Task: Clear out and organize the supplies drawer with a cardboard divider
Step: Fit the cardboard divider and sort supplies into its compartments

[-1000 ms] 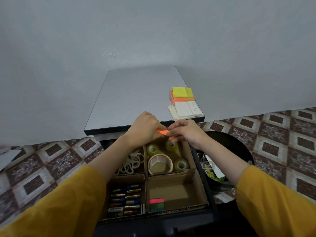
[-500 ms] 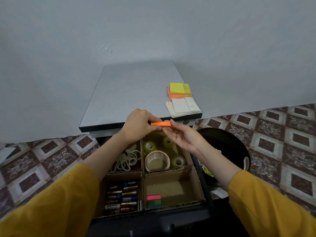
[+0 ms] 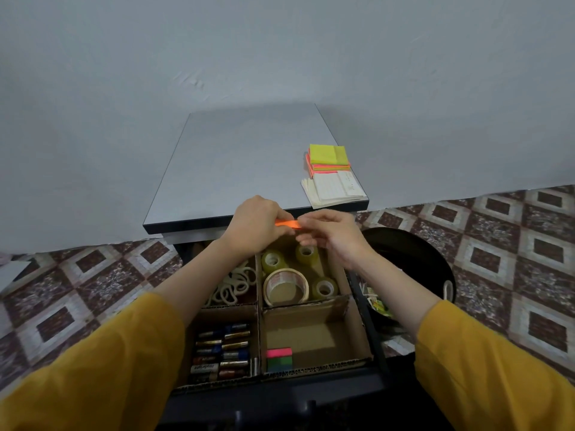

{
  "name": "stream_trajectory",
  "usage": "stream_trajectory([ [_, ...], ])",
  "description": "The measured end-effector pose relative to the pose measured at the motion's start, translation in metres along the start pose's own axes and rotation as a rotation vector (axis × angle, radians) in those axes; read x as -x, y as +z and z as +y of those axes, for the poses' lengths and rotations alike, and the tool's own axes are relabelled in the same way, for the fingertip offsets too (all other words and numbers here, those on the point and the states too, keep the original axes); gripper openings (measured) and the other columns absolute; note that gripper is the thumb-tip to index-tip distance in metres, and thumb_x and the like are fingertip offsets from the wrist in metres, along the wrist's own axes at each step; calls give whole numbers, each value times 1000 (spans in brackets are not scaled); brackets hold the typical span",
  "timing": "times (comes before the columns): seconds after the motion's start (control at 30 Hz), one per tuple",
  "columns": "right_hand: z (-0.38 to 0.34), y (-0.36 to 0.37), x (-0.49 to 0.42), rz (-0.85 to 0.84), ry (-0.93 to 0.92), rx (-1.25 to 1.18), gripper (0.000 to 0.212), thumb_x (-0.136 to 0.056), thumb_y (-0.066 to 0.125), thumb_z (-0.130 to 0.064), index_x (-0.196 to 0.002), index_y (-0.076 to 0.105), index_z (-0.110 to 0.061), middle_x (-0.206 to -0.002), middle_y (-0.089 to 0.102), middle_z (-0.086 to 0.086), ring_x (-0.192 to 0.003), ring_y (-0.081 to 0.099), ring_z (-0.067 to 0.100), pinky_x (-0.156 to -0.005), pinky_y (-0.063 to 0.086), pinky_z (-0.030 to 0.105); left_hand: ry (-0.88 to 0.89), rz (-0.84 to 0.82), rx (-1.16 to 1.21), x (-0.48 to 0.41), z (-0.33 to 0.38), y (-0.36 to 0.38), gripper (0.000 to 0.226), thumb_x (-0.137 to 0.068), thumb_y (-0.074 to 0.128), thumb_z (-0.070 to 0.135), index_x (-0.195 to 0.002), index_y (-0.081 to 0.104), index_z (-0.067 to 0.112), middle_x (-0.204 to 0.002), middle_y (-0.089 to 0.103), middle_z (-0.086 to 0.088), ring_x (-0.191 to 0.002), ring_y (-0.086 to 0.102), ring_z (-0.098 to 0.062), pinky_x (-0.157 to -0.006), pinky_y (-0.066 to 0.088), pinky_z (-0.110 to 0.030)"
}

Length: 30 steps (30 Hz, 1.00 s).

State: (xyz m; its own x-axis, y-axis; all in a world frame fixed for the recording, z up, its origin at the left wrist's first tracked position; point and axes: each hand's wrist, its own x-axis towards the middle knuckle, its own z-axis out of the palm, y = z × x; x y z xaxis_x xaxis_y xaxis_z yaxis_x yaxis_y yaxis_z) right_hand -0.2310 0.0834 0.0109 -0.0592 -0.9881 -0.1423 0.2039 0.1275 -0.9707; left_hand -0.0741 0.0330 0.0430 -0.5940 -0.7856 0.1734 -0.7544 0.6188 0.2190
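My left hand [image 3: 255, 227] and my right hand [image 3: 333, 234] meet above the open drawer [image 3: 378, 353], both pinching a thin orange sticky-note pad [image 3: 287, 224]. A cardboard divider [image 3: 259, 312] splits the drawer into four compartments. Rubber bands [image 3: 236, 284] fill the far left one, tape rolls [image 3: 286, 279] the far right. Batteries [image 3: 222, 349] lie near left. A pink and green note pad [image 3: 279, 358] sits in the near right compartment.
On the grey cabinet top [image 3: 233, 169] lie a stack of yellow and orange sticky notes [image 3: 328, 158] and white paper slips [image 3: 334, 189]. A black bin [image 3: 413, 265] with scraps stands right of the drawer on a patterned tile floor [image 3: 513, 244].
My right hand has turned from palm-up under the orange pad to fingers curled over its right end. Both hands stay above the drawer's far end.
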Motion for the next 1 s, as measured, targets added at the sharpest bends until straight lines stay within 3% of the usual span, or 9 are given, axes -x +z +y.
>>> stream_trajectory([
  [0.07, -5, 0, 1, -9, -165, 420, 14, -79, 70, -2, -92, 68, -6, -78, 70, 8, -64, 67, 18, -67, 58, 26, -25, -30, -1, 2, -1, 0, 26, -86, 62, 38, -109, 70, 28, -96, 70, -3, -89, 59, -20, -79, 46, -34],
  [0.17, -12, 4, 1, -28, -374, 949, 20, -80, 72, -12, -100, 70, -9, -93, 68, 5, -78, 59, 9, -72, 46, 15, -24, -51, 35, 7, 2, -2, 27, -86, 62, 38, -108, 71, 25, -94, 71, -1, -85, 60, -17, -79, 46, -30],
  [0.33, -18, 15, 2, -103, -480, 1294, 25, -86, 65, -22, -106, 70, -8, -99, 67, 9, -86, 59, 17, -74, 42, 21, 7, -98, -48, 13, 5, -3, 26, -89, 58, 37, -104, 72, 22, -84, 69, -3, -78, 60, -18, -74, 42, -27],
  [0.43, -17, 22, 7, -133, -502, 1316, 26, -85, 66, -21, -106, 66, -7, -101, 65, 9, -90, 59, 19, -79, 47, 25, 31, -120, -132, 18, 4, -3, 24, -90, 55, 34, -99, 70, 18, -85, 68, -3, -79, 59, -19, -75, 37, -26],
  [0.57, -14, 30, 14, -169, -549, 1328, 20, -85, 65, -17, -101, 59, -6, -96, 65, 11, -87, 58, 23, -72, 44, 27, 6, -111, -53, 26, 3, -4, 22, -89, 59, 30, -99, 71, 15, -79, 62, 0, -72, 52, -15, -69, 33, -24],
  [0.77, -12, 33, 17, -201, -571, 1283, 9, -85, 65, -15, -89, 64, -7, -79, 61, 2, -69, 50, 13, -56, 32, 16, 9, -106, -42, 37, -1, -6, 20, -90, 58, 31, -95, 70, 15, -71, 52, 7, -69, 47, -10, -68, 30, -21],
  [0.9, -7, 35, 21, -235, -580, 1251, 6, -84, 67, -13, -86, 66, -8, -78, 63, 3, -67, 52, 12, -56, 31, 10, -16, -132, -4, 45, -1, -7, 21, -88, 61, 32, -97, 72, 16, -76, 62, 1, -73, 54, -13, -61, 32, -20],
  [1.0, 1, 35, 22, -251, -589, 1235, 7, -84, 66, -14, -89, 65, -8, -81, 66, 6, -67, 54, 13, -57, 35, 12, -84, -145, 100, 50, -3, -4, 20, -87, 63, 29, -99, 72, 16, -73, 59, 4, -67, 51, -10, -58, 36, -15],
])
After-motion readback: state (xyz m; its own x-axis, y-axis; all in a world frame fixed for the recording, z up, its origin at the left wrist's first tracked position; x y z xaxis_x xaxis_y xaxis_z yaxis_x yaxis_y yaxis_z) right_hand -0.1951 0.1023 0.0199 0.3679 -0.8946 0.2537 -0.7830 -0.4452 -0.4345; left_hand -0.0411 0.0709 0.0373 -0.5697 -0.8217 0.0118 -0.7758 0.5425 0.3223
